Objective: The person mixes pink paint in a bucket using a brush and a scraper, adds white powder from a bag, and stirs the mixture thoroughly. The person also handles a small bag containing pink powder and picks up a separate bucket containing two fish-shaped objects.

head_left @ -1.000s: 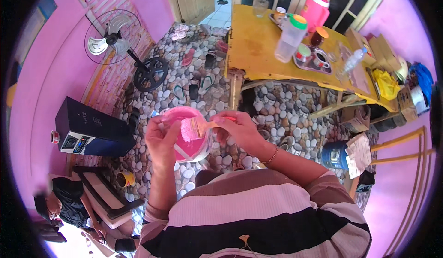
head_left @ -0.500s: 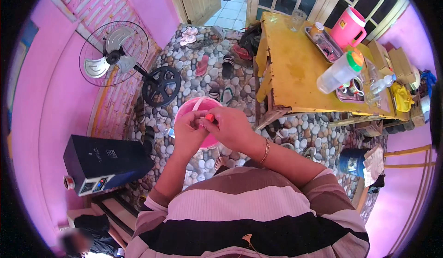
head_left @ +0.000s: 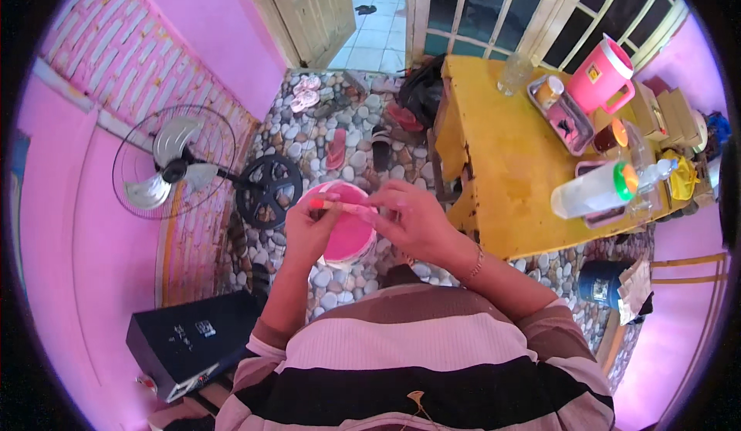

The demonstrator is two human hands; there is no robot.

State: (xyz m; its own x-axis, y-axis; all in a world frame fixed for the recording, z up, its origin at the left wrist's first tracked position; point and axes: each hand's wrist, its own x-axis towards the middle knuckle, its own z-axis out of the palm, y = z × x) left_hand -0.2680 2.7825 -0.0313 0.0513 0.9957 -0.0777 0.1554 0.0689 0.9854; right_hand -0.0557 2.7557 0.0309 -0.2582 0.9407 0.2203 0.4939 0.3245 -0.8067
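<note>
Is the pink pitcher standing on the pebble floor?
No, the pink pitcher stands on the yellow table, beside a metal tray.

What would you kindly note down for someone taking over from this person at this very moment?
Left hand and right hand are both closed on a thin pink strip, one at each end, level over the pink bowl.
The bowl sits in front of the striped shirt, above the pebble floor.
Done: strip is held over the bowl.
Left: cannot tell from this view.
</note>
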